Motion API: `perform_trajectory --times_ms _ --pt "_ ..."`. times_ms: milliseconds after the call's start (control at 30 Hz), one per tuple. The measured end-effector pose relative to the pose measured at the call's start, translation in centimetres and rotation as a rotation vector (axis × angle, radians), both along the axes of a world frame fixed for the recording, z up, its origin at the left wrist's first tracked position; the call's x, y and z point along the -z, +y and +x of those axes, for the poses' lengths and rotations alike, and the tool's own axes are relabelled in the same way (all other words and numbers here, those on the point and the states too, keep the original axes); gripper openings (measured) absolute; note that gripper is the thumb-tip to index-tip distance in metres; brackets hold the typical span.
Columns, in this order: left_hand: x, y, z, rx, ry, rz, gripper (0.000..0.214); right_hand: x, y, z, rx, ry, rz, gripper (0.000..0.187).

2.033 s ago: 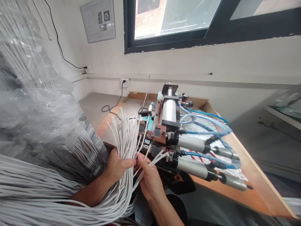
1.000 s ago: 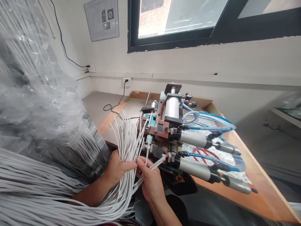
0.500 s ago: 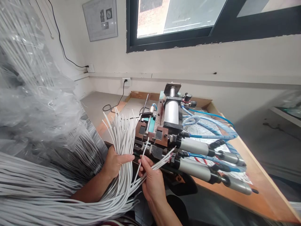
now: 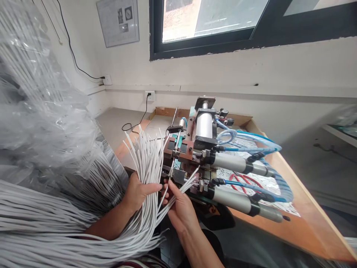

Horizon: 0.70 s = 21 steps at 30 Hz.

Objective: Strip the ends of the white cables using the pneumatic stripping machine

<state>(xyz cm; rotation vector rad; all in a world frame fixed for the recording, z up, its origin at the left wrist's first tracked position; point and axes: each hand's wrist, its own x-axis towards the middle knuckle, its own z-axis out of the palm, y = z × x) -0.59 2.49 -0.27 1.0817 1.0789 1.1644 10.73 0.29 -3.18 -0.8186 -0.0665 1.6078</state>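
My left hand [image 4: 138, 191] is wrapped round a thick bundle of white cables [image 4: 147, 158], whose ends fan out upward. Close beside it, my right hand [image 4: 180, 204] pinches a single white cable [image 4: 163, 199] between thumb and fingers. That cable's tip reaches up into the jaws of a pneumatic machine [image 4: 175, 152]. Several other cables [image 4: 189, 183] pass through the same hand and point up to the right, their ends lying in front of the machine. The fingertips of my right hand sit just below the lower dark clamp block [image 4: 178, 175].
Long white cables [image 4: 41, 223] cover the lower left, with plastic-wrapped bundles [image 4: 50, 123] above. Grey cylinders [image 4: 234, 199] and blue air hoses [image 4: 251, 149] extend right over the wooden-edged bench [image 4: 309, 238]. White scraps [image 4: 267, 171] lie beneath. A window [image 4: 212, 22] is above.
My right hand has moved slightly, bringing the single cable's tip into the machine. The machine's jaw blocks and cylinder rods have shifted inward. My left hand stays on the bundle.
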Motion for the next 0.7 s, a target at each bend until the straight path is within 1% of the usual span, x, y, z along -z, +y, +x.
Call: perform_trajectory --times_ms 100,167,267,333,400,533,600,700 --pt "-0.1 -0.6 0.1 0.076 0.083 0.089 0.03 0.0 -0.4 -0.1 -0.058 -0.081 0.088 0.024" --pt "0.0 -1.1 0.1 0.115 0.127 0.085 0.027 0.0 -0.6 -0.2 -0.082 -0.153 0.15 0.023" --pt "0.3 -1.6 0.1 0.158 0.1 0.041 0.022 0.1 -0.9 -0.4 -0.02 -0.282 0.193 0.022" --pt "0.6 -1.8 -0.1 0.149 0.041 0.014 0.02 0.4 -1.3 -0.5 0.041 -0.323 0.188 0.021" --pt "1.0 -1.9 -0.4 0.109 0.004 -0.006 0.019 0.8 -1.7 -0.7 0.08 -0.324 0.166 0.021" --pt "1.8 -1.9 -1.1 0.018 0.002 -0.047 0.016 1.5 -2.5 -0.8 0.093 -0.341 0.113 0.02" --pt "2.0 -1.8 -1.3 0.01 -0.01 -0.067 0.015 1.7 -2.8 -0.7 0.098 -0.342 0.095 0.02" --pt "1.9 -1.8 -1.2 0.009 -0.035 -0.082 0.016 1.6 -2.7 -0.6 0.097 -0.319 0.07 0.021"
